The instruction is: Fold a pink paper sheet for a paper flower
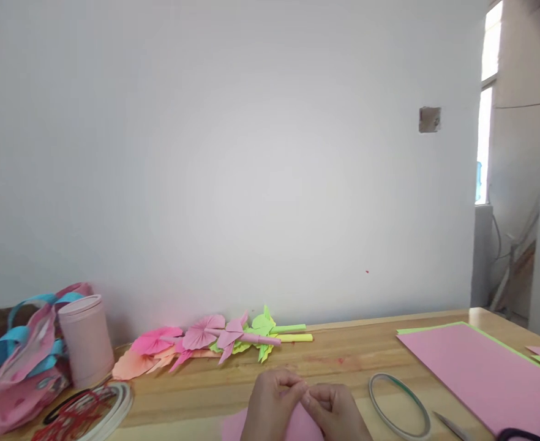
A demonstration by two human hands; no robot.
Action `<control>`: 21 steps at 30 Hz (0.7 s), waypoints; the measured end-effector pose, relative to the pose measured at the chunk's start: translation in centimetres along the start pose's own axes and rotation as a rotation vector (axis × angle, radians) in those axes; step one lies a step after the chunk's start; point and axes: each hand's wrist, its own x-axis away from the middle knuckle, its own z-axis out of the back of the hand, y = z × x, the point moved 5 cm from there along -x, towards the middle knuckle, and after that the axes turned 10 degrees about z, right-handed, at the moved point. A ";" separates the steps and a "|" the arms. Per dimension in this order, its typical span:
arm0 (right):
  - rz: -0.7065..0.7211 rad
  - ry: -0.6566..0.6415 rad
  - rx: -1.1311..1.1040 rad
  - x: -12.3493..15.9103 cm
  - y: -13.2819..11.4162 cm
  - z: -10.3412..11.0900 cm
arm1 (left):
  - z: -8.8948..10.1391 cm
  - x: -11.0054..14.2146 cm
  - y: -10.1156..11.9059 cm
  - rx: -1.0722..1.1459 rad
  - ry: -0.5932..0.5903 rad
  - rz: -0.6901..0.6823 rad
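My left hand (274, 401) and my right hand (337, 411) meet at the front of the table, thumbs and fingertips pinched together. Both grip the upper edge of a piece of pink paper (303, 427). Part of this paper is hidden behind my left hand and below the picture's lower edge. To the right of my right hand lies a thin roll of tape (370, 392). A pointed metal blade (451, 424) rests beyond it. Folded paper flowers with rolled stems (256, 338) lie behind my hands, in pink, orange, green and yellow.
Pink and green paper sheets (476, 373) are stacked at the right, with a black handle (518, 433) at their near edge. On the left stand a pink canister (86, 340) and a pink bag (17, 392), near white and red coils (118, 404). A wall (270, 171) rises behind the table.
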 end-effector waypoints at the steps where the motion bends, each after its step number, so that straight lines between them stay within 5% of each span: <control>1: -0.007 -0.009 0.007 0.0 0.2 0.1 | -0.2 -0.2 -0.2 0.002 0.006 0.013; 13: -0.112 -0.059 0.173 0.1 1.2 -0.6 | 1.8 -0.3 -2.8 -0.059 0.148 0.124; 21: -0.120 -0.245 0.231 0.5 1.2 -1.0 | 6.4 -1.0 -5.7 0.059 0.280 0.194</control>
